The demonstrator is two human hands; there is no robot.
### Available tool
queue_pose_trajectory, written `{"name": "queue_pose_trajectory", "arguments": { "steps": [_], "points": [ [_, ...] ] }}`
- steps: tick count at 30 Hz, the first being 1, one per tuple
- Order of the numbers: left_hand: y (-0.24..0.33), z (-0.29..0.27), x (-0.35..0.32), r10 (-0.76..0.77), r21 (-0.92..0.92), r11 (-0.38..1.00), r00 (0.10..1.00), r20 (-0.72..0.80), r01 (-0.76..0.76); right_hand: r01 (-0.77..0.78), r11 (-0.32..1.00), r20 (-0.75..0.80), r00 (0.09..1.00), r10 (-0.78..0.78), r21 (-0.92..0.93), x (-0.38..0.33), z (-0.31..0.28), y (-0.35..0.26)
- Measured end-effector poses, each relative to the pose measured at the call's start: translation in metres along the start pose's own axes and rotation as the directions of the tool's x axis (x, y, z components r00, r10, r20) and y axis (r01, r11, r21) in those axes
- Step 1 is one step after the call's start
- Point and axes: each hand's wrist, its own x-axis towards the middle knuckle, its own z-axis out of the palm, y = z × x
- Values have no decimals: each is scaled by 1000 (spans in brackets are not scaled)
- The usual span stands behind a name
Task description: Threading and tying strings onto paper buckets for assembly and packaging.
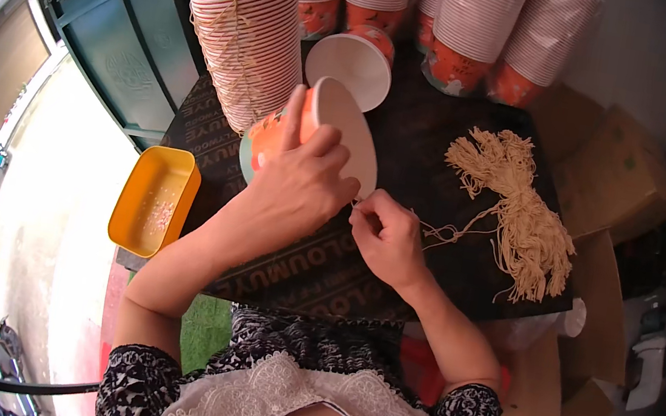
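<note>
My left hand (304,171) is closed round an orange patterned paper bucket (353,140), which lies tilted with its white round end toward the right. The index finger stretches along the bucket's side. Close to the lower rim, my right hand (390,238) pinches a thin beige cord between thumb and fingertips. Loose cords (448,232) trail from beside that hand toward a thick bundle of beige cords (526,215) on the table's right. The cord's end at the bucket's rim is too small to make out.
A tall stack of nested buckets (243,57) with cords hanging down it stands behind my left hand. Another bucket (349,73) lies behind the held one. Wrapped stacks (477,23) line the back. A yellow bin (122,207) holds small bits at left; cardboard boxes (626,179) sit at right.
</note>
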Motion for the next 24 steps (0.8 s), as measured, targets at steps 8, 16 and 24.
{"name": "queue_pose_trajectory", "arguments": {
  "steps": [8, 16, 24],
  "points": [
    [-15, 40, 33, 238, -27, 971, 971, -35, -239, -186, 966, -17, 981, 192, 177, -3, 16, 43],
    [-26, 75, 19, 0, -201, 977, 951, -310, -65, -443, 801, 107, 892, 439, 402, 23, -2, 34],
    [-23, 73, 8, 42, -238, 964, 954, -296, -117, -278, 848, 229, 954, 192, 452, 39, -20, 31]
  ]
}}
